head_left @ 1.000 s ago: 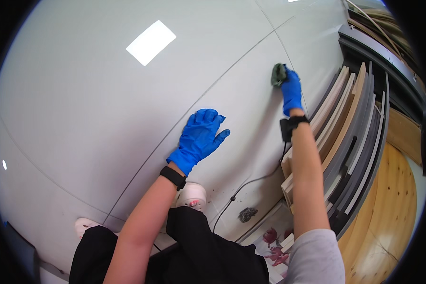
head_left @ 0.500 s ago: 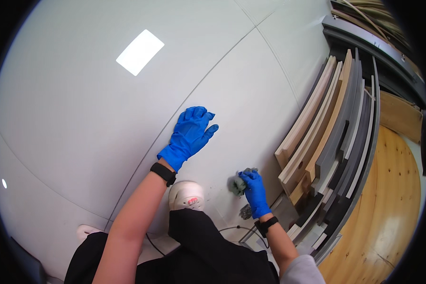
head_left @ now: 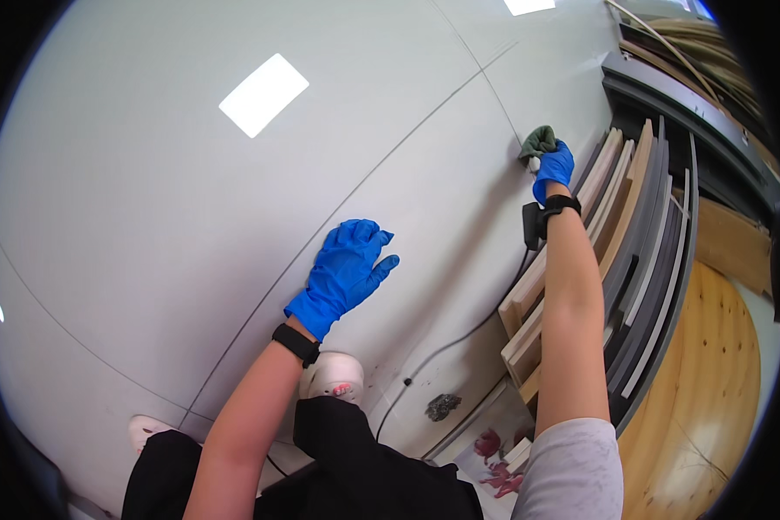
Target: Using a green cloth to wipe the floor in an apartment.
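Observation:
My left hand [head_left: 344, 267], in a blue glove, lies on the pale tiled floor [head_left: 191, 208] with its fingers bent slightly and the thumb apart. Nothing is in it. Far to the right, my gloved right hand [head_left: 555, 166] grips a dark green cloth [head_left: 538, 141], bunched up against the floor beside the stacked boards. Its grasping fingers are partly turned from view. A grey, matted clump like steel wool [head_left: 443, 407] lies on the floor near my shoe [head_left: 334, 378].
Long boards and strips [head_left: 615, 225] are stacked along the right side, below a dark metal rail [head_left: 667, 108]. Beyond them is a yellowish wooden panel [head_left: 702, 364]. From my right wrist a black cable [head_left: 459, 340] trails over the floor. A panel with red flowers [head_left: 487, 444] lies nearby.
My right hand has swept forward with the green cloth, from near the clump to the far end of the boards. My left hand has barely moved.

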`<action>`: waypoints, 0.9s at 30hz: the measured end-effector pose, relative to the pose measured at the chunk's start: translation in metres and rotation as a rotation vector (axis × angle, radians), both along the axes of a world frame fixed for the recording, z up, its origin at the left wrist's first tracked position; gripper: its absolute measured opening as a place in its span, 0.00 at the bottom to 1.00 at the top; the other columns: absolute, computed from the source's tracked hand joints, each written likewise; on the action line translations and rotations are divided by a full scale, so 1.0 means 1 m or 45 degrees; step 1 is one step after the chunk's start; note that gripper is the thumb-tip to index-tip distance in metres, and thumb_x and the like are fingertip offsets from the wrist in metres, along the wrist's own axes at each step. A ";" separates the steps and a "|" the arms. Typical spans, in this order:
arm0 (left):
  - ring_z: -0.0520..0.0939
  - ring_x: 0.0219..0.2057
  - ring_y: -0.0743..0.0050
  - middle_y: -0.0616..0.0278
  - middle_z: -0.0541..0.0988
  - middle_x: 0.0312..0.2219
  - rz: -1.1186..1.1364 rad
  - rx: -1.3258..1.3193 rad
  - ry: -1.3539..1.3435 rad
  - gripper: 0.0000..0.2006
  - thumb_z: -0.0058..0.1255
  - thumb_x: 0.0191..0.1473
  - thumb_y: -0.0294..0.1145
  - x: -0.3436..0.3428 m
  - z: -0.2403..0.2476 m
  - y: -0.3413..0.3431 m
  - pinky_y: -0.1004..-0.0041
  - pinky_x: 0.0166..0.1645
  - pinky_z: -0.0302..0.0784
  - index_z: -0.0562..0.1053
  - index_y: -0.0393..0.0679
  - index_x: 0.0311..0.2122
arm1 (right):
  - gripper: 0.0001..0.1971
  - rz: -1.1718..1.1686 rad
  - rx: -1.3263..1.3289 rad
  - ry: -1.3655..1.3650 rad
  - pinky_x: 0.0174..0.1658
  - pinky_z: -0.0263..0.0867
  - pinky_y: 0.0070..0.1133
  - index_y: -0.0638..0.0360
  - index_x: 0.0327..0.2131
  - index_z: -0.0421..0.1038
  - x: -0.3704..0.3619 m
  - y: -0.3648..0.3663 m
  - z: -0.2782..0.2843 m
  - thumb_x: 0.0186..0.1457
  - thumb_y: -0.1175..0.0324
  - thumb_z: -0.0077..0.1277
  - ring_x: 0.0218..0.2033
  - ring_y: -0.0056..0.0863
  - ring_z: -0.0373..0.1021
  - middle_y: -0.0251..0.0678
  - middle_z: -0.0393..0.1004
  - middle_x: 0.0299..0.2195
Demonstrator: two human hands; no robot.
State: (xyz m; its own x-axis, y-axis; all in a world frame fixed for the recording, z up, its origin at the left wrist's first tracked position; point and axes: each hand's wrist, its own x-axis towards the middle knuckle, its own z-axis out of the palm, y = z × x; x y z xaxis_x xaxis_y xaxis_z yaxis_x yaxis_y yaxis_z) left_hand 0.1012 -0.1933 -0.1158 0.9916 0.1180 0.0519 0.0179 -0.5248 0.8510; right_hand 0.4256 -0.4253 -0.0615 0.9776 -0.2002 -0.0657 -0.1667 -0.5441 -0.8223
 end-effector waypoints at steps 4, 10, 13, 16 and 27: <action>0.69 0.41 0.58 0.59 0.70 0.36 -0.027 -0.040 0.057 0.15 0.51 0.47 0.39 0.002 -0.001 -0.002 0.64 0.47 0.63 0.70 0.46 0.40 | 0.11 -0.059 -0.001 0.150 0.27 0.68 0.21 0.64 0.34 0.69 0.033 -0.032 -0.025 0.54 0.75 0.33 0.23 0.28 0.70 0.36 0.72 0.26; 0.68 0.42 0.60 0.60 0.69 0.37 -0.055 0.001 0.116 0.16 0.50 0.47 0.40 0.002 0.005 0.004 0.64 0.47 0.63 0.69 0.47 0.41 | 0.16 0.067 0.168 0.314 0.38 0.67 0.15 0.61 0.46 0.66 0.051 -0.046 -0.065 0.54 0.76 0.36 0.31 0.23 0.70 0.33 0.73 0.37; 0.68 0.43 0.60 0.61 0.69 0.38 -0.060 0.009 0.118 0.16 0.51 0.46 0.40 0.006 0.009 0.000 0.65 0.48 0.63 0.70 0.47 0.41 | 0.25 0.367 0.019 0.195 0.43 0.63 0.13 0.61 0.54 0.58 0.058 -0.075 -0.067 0.51 0.76 0.45 0.39 0.18 0.67 0.31 0.70 0.41; 0.68 0.44 0.61 0.61 0.69 0.38 -0.049 0.011 0.127 0.16 0.52 0.46 0.39 0.005 0.008 -0.003 0.65 0.48 0.62 0.70 0.48 0.41 | 0.29 0.411 -0.024 0.358 0.40 0.63 0.15 0.62 0.54 0.58 0.042 -0.084 -0.073 0.47 0.69 0.53 0.37 0.16 0.66 0.32 0.71 0.40; 0.68 0.43 0.60 0.59 0.71 0.37 -0.122 -0.076 0.050 0.14 0.47 0.50 0.40 0.005 0.005 0.003 0.64 0.48 0.62 0.72 0.44 0.39 | 0.27 0.533 -0.890 -0.142 0.51 0.57 0.29 0.53 0.48 0.66 -0.273 -0.006 -0.026 0.40 0.78 0.51 0.48 0.46 0.59 0.52 0.62 0.44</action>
State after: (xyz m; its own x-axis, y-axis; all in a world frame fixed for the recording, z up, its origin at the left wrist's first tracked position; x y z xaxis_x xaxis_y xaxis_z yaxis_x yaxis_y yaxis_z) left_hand 0.1065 -0.1903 -0.1106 0.9997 0.0244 0.0088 0.0039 -0.4742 0.8804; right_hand 0.1526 -0.4312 -0.0878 0.9737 0.2239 0.0413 0.2266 -0.9357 -0.2702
